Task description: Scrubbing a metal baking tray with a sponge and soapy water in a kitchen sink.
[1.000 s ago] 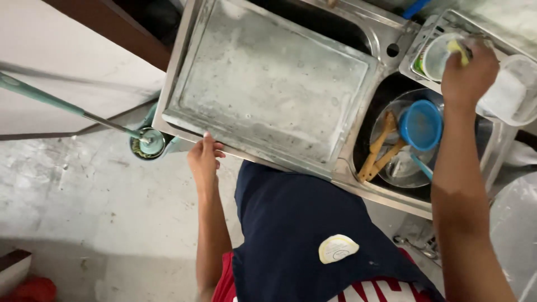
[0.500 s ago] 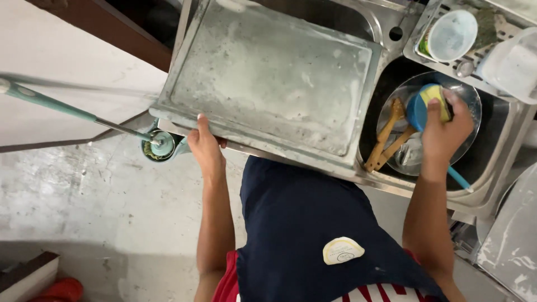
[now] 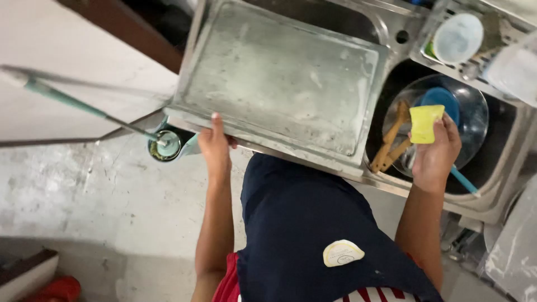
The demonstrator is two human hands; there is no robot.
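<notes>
The blue ladle (image 3: 447,112) was largely hidden behind the yellow sponge (image 3: 426,123) and the right hand (image 3: 433,154). The sink (image 3: 506,184) was cut off at the right edge. The mop handle (image 3: 67,98) was cropped on the left.

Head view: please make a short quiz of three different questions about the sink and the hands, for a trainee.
1. True or false: the right hand holds a yellow sponge.
2. What does the left hand rest on?
A. the glass bowl
B. the front edge of the steel drainboard
C. the mop handle
3. Fill in: the wooden utensils lie in the ____ basin.

Key: 1 true; 2 B; 3 sink.
</notes>
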